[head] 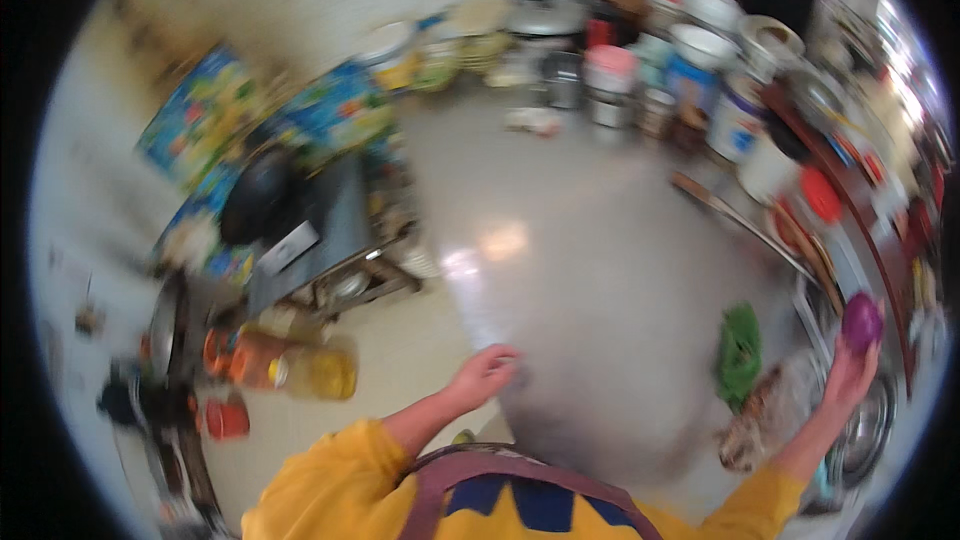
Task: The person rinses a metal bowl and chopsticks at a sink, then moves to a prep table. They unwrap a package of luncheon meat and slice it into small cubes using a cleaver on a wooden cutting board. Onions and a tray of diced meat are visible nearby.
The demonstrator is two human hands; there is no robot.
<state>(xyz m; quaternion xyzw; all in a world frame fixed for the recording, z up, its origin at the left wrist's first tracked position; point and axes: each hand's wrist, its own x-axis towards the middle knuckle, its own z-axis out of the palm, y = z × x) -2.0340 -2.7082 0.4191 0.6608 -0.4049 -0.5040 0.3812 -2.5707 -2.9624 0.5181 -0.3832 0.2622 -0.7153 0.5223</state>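
Observation:
A round purple vegetable, perhaps an onion (pixel 862 321), is held in my right hand (pixel 853 371) at the far right, near the curved edge of a dark red shelf. Below that hand lie a metal basin (pixel 870 427) and a clear plastic bag with brownish contents (pixel 765 409). A green plastic bag (pixel 740 352) rests on the grey countertop (pixel 585 277) to the left of them. My left hand (pixel 487 375) hovers by the counter's near left edge, fingers loosely curled; blur hides whether anything is between them.
Bowls, jars and buckets (pixel 697 67) line the counter's back. A long-handled tool (pixel 742 221) lies at the right. Left stand a stove table (pixel 345 202) with a black wok (pixel 259 195), a jug of yellow oil (pixel 322 371) and a red container (pixel 226 418) on the floor.

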